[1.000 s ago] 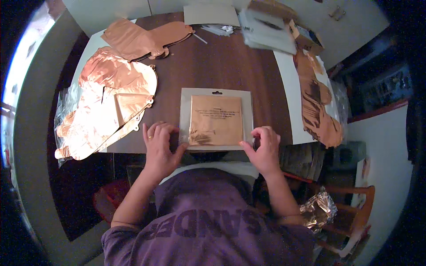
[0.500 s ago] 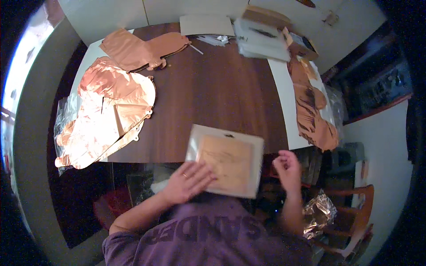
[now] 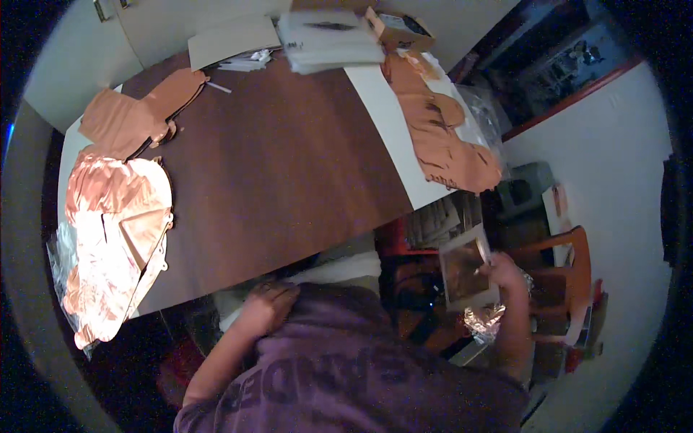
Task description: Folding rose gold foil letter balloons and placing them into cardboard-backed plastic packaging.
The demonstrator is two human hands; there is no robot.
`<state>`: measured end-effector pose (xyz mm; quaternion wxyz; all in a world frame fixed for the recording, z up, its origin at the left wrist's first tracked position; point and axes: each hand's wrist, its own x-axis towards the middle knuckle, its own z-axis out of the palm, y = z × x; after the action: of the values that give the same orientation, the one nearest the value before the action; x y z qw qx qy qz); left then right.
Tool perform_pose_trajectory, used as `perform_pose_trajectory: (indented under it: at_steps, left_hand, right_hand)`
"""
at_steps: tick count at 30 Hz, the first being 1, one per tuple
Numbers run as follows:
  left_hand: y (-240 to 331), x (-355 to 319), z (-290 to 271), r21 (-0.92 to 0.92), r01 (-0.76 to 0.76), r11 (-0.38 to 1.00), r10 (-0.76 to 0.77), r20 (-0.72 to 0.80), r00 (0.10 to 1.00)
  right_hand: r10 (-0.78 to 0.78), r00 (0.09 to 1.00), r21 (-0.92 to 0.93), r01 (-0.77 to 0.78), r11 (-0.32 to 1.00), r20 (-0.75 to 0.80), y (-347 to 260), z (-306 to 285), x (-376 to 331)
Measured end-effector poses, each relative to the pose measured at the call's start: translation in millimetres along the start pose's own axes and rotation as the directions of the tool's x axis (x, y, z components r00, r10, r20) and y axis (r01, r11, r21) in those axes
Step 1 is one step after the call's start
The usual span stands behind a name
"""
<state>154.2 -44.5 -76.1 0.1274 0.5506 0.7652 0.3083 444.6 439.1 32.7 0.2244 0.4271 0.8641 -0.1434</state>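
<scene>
To the right of the table, low beside the chair, a flat clear plastic packet (image 3: 462, 278) with a copper-brown sheet inside hangs tilted. My right hand (image 3: 502, 270) pinches it by its right edge. Against the front of my purple shirt lies my left hand (image 3: 268, 307), just off the table's near edge. Its fingers are turned in toward the shirt and blurred, so whether they are closed is unclear; no object shows in it. Crumpled shiny foil (image 3: 485, 320) shows just below the packet.
Copper-coloured foil balloons lie flat on the brown table (image 3: 281, 159): a shiny one (image 3: 119, 238), a duller one (image 3: 141, 112) and another (image 3: 440, 133) at right. Clear packets (image 3: 332, 43) and an open carton (image 3: 401, 29) stand at the back. A wooden chair (image 3: 577, 267) is at right.
The packet has gone from in front of my chest to the right, off the table's side, now in my right hand. My left hand has left it. The view has turned right.
</scene>
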Motion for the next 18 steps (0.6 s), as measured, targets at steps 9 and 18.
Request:
perform_pose_trajectory:
  at_steps: [9,18]
  left_hand:
    - [6.2,-28.4,-31.3,0.173,0.373,0.912,-0.407,0.506,0.761]
    - [30.3,-60.7,-118.3,-0.030,0.220,0.975,-0.214,-0.391,0.895]
  right_hand:
    - [-0.158,0.860,0.136,0.253,0.958,-0.485,-32.3,111.8,192.6]
    - [-0.322,0.710,0.317,0.610,0.727,-0.626,5.5,115.4,350.7]
